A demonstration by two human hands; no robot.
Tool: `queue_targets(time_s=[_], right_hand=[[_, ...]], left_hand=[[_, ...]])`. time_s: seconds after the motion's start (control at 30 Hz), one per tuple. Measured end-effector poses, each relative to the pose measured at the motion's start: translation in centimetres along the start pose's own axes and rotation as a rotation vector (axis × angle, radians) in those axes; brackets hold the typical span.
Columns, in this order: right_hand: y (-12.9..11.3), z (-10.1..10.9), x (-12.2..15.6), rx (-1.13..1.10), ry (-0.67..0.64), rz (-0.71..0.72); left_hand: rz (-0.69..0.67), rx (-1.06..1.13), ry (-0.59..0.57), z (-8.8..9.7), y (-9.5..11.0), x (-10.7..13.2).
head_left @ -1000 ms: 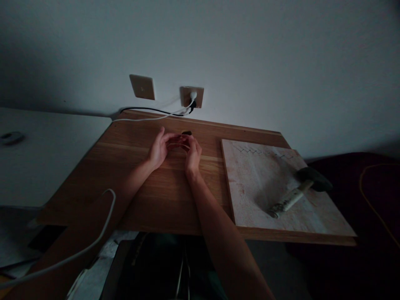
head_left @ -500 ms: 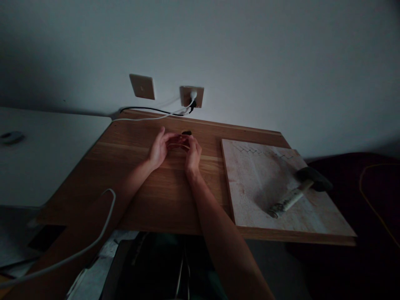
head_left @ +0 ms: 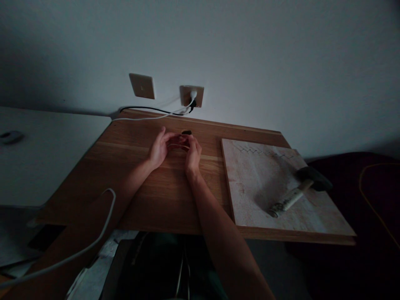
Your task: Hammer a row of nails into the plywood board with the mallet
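Observation:
Over the back middle of the wooden tabletop (head_left: 156, 183), my left hand (head_left: 158, 151) and my right hand (head_left: 193, 156) face each other with fingertips brought close together. A thin pale strand (head_left: 179, 146) spans the gap between them, and the fingers of both hands are closed on it. Whether it is a loop, a band or a wire is too small and dim to tell. Just beyond the right fingertips, a small dark oval spot (head_left: 186, 132) shows on the wood.
A mallet (head_left: 292, 199) with a dark head lies on a pale, stained board (head_left: 253, 183) at the right. Plugs and cables hang from a wall socket (head_left: 186, 95) behind. A white cable (head_left: 103, 229) crosses in front of my left forearm. A white surface (head_left: 46, 154) adjoins at left.
My hands stay in the same place. The pale strand between them has shifted very slightly.

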State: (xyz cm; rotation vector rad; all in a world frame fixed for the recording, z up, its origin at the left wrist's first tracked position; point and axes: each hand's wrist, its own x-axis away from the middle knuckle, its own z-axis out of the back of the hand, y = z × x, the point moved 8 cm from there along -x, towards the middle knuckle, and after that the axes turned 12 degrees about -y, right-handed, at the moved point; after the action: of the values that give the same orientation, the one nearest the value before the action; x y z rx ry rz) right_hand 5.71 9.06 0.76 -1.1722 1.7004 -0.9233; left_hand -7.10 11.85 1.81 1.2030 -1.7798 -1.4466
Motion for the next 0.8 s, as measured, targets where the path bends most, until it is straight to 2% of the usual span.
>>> queue_targets(time_s=[0.2, 0.8], right_hand=[[0.06, 0.23, 0.0, 0.034, 0.008, -0.042], [-0.23, 0.15, 0.21, 0.061, 0.007, -0.052]], left_hand=[[0.023, -0.012, 0.015, 0.09, -0.13, -0.01], [0.037, -0.011, 0.016, 0.09, -0.29, 0.04]])
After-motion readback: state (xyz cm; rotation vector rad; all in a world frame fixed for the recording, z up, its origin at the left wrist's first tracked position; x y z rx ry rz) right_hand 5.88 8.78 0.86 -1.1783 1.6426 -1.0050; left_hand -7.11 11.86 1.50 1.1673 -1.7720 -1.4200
